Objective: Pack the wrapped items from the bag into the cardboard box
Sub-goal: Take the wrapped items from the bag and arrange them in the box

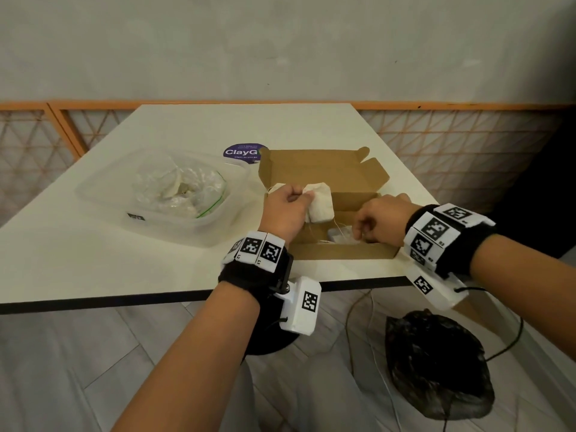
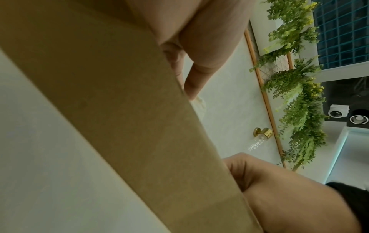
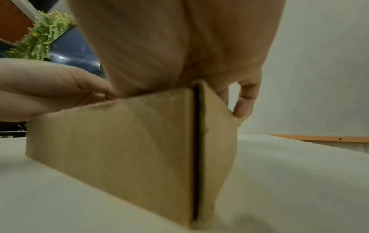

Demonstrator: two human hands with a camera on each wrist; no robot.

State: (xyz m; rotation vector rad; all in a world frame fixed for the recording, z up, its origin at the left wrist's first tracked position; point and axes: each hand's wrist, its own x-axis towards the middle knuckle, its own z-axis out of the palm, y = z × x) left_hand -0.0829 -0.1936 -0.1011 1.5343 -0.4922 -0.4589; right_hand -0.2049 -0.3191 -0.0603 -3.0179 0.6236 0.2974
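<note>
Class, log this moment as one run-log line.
left hand: holds wrapped item over cardboard box | right hand: fingers in box on another item | bag: in tub

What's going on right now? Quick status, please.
Left hand holds white wrapped items over the open cardboard box. Right hand reaches into the box, fingers curled. Nothing blocking.

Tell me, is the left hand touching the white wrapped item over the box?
Touching: in the head view the left hand pinches the white wrapped item.
</note>
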